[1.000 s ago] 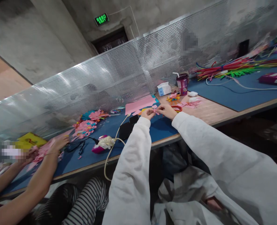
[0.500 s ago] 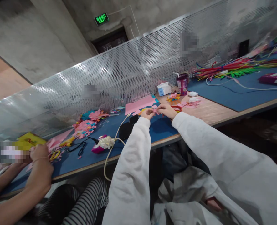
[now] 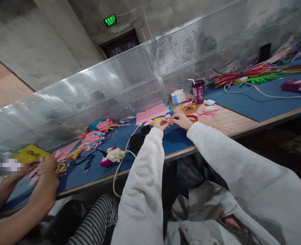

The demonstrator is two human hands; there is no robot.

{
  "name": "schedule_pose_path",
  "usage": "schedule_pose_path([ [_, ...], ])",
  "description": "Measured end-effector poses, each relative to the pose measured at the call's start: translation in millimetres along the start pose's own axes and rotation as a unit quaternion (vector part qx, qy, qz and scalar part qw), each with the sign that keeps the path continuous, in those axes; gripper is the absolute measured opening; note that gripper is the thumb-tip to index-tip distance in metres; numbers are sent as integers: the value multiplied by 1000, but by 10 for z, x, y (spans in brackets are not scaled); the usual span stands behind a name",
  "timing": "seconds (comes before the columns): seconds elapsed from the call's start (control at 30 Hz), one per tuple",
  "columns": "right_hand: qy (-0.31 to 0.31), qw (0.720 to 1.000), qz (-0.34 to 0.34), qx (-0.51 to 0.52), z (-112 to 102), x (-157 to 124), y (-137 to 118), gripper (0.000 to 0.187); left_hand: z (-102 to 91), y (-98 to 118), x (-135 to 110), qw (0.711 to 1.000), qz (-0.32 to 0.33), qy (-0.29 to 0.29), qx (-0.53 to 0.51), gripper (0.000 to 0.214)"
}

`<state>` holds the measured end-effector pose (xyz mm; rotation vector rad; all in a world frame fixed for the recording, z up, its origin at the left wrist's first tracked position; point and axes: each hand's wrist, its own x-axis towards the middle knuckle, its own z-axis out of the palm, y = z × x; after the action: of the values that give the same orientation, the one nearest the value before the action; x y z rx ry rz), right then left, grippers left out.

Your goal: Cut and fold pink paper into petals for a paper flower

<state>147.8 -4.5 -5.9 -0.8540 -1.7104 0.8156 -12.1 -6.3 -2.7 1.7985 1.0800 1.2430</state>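
My left hand [image 3: 161,124] and my right hand [image 3: 180,120] meet over the blue mat, both closed on a small piece of pink paper [image 3: 169,120]. The fingertips partly hide the piece, so its exact shape cannot be made out. Just behind my hands lies a large pink paper sheet [image 3: 151,114], with yellow and blue paper at its edges. Red-handled scissors [image 3: 191,118] rest beside my right hand. Farther right are pink paper cuttings [image 3: 208,113], and a paper flower [image 3: 188,105] in pink and yellow sits behind.
A purple cup with a straw [image 3: 198,92] and a tissue pack [image 3: 178,97] stand near the perforated screen [image 3: 130,78]. A white-and-magenta glue gun [image 3: 112,156] with a cord lies left. Beyond it, a co-worker's hands [image 3: 48,165] handle pink paper. Colourful pipe cleaners [image 3: 254,74] lie right.
My hands stay in nearly the same place, with a slight shift of the fingers on the pink piece. The co-worker's hands at left have moved a little, and pink paper now shows there.
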Motion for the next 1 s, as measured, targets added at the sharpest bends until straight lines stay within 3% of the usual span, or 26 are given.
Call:
schedule_pose_path([
  [0.4,-19,998,-22,-57,-20,-10,-13,16,41,52,-27,998,-57,-29,23,14],
  [0.7,35,988,-121,-86,40,26,98,13,26,67,-34,999,-47,-1,-3,14],
  [1.0,47,982,-135,-127,54,28,153,11,35,115,-48,996,-82,-5,-42,23],
])
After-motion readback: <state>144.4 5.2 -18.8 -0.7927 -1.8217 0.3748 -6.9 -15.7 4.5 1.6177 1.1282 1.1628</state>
